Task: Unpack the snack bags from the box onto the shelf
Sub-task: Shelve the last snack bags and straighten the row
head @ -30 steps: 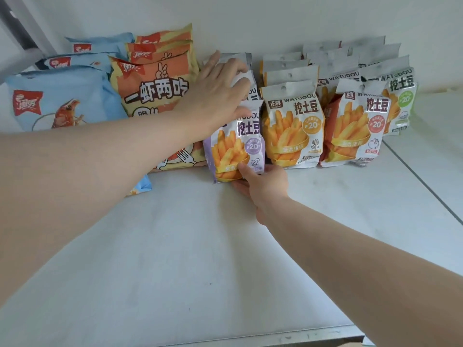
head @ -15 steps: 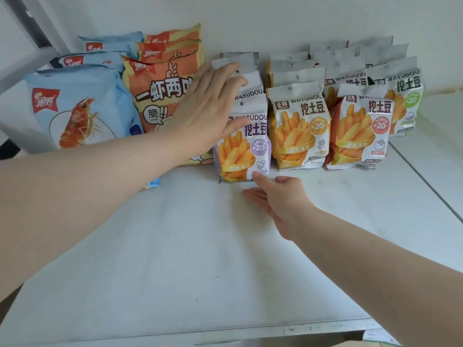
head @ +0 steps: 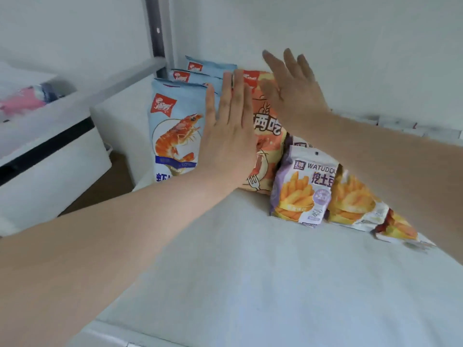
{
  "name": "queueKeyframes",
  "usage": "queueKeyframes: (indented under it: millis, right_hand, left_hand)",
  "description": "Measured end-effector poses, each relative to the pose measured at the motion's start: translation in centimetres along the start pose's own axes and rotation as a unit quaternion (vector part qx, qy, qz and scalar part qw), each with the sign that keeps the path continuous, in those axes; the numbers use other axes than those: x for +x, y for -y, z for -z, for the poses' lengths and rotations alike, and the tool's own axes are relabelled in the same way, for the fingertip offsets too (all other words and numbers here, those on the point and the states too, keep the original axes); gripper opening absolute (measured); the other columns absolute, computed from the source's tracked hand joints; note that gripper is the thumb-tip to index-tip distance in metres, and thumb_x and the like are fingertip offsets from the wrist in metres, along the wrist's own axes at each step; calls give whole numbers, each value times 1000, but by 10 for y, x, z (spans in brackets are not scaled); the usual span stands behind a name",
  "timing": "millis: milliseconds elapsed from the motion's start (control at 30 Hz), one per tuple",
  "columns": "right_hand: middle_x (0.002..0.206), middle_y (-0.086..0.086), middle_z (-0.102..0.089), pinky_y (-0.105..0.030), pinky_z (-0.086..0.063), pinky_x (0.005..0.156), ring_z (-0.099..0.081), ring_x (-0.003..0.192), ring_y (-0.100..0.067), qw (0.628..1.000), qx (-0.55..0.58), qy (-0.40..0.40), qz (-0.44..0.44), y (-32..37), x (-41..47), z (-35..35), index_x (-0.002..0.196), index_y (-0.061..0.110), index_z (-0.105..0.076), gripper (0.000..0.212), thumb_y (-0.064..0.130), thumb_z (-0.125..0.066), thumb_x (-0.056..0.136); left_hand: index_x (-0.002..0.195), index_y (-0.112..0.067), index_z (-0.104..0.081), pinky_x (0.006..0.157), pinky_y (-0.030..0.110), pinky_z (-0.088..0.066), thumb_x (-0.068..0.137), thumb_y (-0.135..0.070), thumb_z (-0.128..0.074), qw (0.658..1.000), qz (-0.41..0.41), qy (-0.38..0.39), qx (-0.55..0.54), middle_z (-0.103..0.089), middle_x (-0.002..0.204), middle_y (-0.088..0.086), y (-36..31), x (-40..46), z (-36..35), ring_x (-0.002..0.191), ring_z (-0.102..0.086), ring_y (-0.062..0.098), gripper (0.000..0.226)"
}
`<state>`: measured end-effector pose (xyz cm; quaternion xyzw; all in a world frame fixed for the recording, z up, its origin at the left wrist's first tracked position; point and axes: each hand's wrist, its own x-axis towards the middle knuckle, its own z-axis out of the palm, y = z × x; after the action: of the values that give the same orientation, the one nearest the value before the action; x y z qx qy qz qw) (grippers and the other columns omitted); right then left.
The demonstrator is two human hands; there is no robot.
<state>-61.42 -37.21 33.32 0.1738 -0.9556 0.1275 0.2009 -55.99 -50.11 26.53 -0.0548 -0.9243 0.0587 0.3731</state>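
Observation:
Snack bags stand in rows at the back of the white shelf (head: 250, 271). Blue shrimp bags (head: 175, 131) are at the left, orange bags (head: 268, 126) beside them, and small fries bags follow, a purple one (head: 298, 191) in front. My left hand (head: 230, 128) is flat and open, fingers up, against the left side of the orange bags. My right hand (head: 293, 83) is open too, held at the right side of the orange bags' tops. Neither hand grips anything. My right forearm hides most fries bags to the right. No box is in view.
A grey shelf upright (head: 160, 31) rises behind the blue bags. Left of the shelf stands a white bin (head: 50, 166) with a clear lid and pink and dark items inside. The white wall is right behind the bags.
The view has swung left. Both hands left the purple fries bag and moved left and up to either side of the orange bags.

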Motion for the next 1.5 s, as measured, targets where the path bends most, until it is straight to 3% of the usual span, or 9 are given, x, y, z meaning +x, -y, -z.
queueKeyframes:
  millis: [133, 233, 367, 467, 633, 800, 1067, 1267, 1500]
  right_hand:
    - [162, -6, -20, -50, -15, 119, -16, 150, -28, 975, -181, 129, 27, 0, 18, -34, 155, 34, -14, 55, 47, -22, 102]
    - [159, -8, -28, -48, -12, 120, -22, 148, -28, 982, -179, 65, 6, -2, 10, -49, 154, 27, -23, 54, 41, -29, 102]
    - [164, -9, -14, -48, -5, 123, -8, 152, -26, 980, -184, 79, 9, 3, 2, -50, 156, 19, -15, 60, 41, -21, 100]
    - [163, -10, -18, -46, -7, 123, -10, 152, -27, 999, -48, -11, 11, 37, 5, -36, 155, 23, -21, 58, 47, -24, 102]
    - [162, -11, -20, -50, -10, 122, -11, 151, -31, 983, -81, 30, 162, 112, 19, -42, 156, 26, -16, 72, 64, -25, 95]
    - [163, -18, -11, -52, -5, 120, -10, 150, -36, 972, -171, 149, 69, 134, 33, -74, 157, 27, -4, 88, 77, -25, 88]
    - [165, -13, -1, -53, 0, 121, 2, 151, -35, 977, -185, 53, 89, 145, 31, -83, 156, 27, -8, 81, 72, -24, 92]
    - [163, -10, -16, -55, -11, 120, -18, 149, -35, 971, -196, 74, 114, 133, 38, -94, 156, 30, -8, 78, 72, -22, 91]
    - [161, -11, -21, -53, -20, 119, -23, 147, -35, 973, -186, 63, 123, 130, 36, -93, 156, 27, -10, 77, 71, -21, 93]
  left_hand:
    - [148, 9, -12, 115, 62, 0, 100, -27, -16, 993, -85, 49, 66, -4, 156, 29, 13, -3, -14, 145, 3, 45, 60]
    - [148, 7, -11, 114, 63, 4, 102, -29, -19, 982, -122, 85, 119, -3, 157, 27, 17, 4, -20, 145, 7, 44, 59]
    - [151, 2, -11, 118, 56, -8, 101, -34, -27, 996, -80, -39, 7, -6, 159, 20, 31, -14, -7, 148, -3, 34, 64]
    - [153, -6, -6, 118, 55, -8, 88, -65, -39, 991, 72, -28, -110, -1, 159, 20, 61, -51, -2, 148, -2, 34, 94]
    - [150, -23, 14, 118, 56, -10, 56, -83, -55, 903, 270, 111, -316, 0, 161, 11, 98, -108, -43, 148, -2, 35, 131]
    - [148, -37, 0, 103, 51, -43, 48, -60, -83, 765, 294, 102, -563, -40, 144, -3, 104, -120, -73, 129, -45, 19, 132]
    - [151, -26, 4, 102, 13, -31, 56, -39, -90, 785, 248, 103, -558, -27, 143, -6, 120, -117, -81, 128, -31, 0, 135]
    - [151, -28, -2, 98, 39, -48, 56, -53, -85, 825, 262, 121, -486, -40, 139, 2, 113, -119, -88, 120, -50, 16, 128]
    - [152, -16, -6, 105, 40, -37, 58, -64, -77, 869, 250, 115, -411, -46, 135, 8, 113, -119, -83, 117, -47, 24, 128]
